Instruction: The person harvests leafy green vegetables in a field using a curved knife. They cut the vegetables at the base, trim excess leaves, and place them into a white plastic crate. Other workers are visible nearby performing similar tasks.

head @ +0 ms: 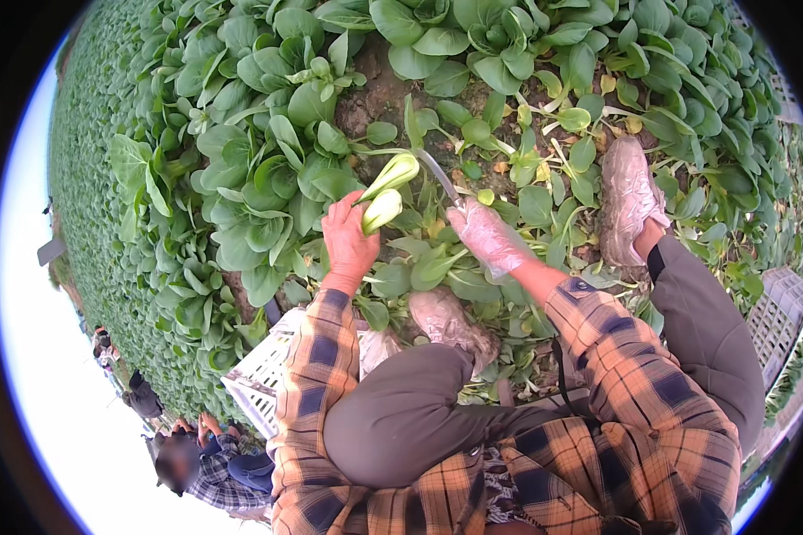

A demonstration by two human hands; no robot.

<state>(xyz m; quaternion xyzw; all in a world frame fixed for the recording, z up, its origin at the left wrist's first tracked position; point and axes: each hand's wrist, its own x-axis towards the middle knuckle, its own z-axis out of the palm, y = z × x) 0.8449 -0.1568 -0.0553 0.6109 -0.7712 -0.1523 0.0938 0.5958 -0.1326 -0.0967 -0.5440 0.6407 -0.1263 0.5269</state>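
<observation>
My bare left hand [351, 237] is closed around cut bok choy heads [393, 175], their pale stem bases pointing right and up, away from the palm. In my right hand [485, 234], which wears a thin clear plastic glove, is the handle of a curved metal blade [439, 177]. The blade reaches up and left, its tip close to the upper bok choy base. Loose leaves [535, 204] and yellowed ones lie on the soil [381, 97] around and below the blade.
Dense growing bok choy [261, 180] fills the left and top. A white plastic crate [261, 381] stands beside my left arm, another crate [776, 321] at the far right. My covered shoes [632, 200] rest among the leaves. Other people, one in a checked shirt [221, 471], are at lower left.
</observation>
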